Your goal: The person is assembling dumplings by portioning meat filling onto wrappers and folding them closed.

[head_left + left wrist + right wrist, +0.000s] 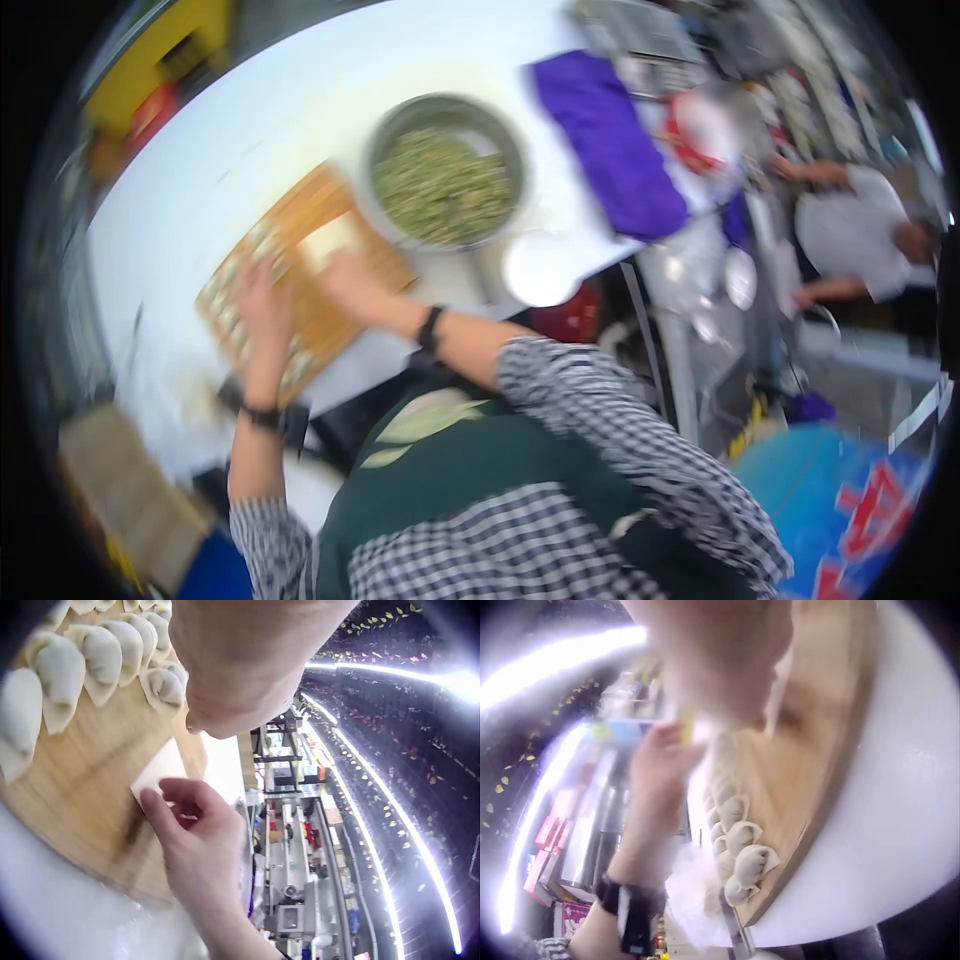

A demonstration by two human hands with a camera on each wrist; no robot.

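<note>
White square wrappers (328,240) lie on a round-edged wooden board (300,215). My right hand (355,288) is at their near edge; in the left wrist view, the right hand (202,844) pinches a corner of the white wrapper (161,771) between thumb and curled fingers. Over the rows of folded dumplings (225,310), my left hand (262,305) has its fingers extended, with nothing visible in them. The left hand (660,769) is blurred in the right wrist view, beside dumplings (742,836) along the board's edge.
A metal bowl of chopped green filling (440,185) stands beyond the board, with a white round item (541,268) to its right. Purple cloth (610,145) lies further right on the white table (290,110). Another person (855,235) is at the far right.
</note>
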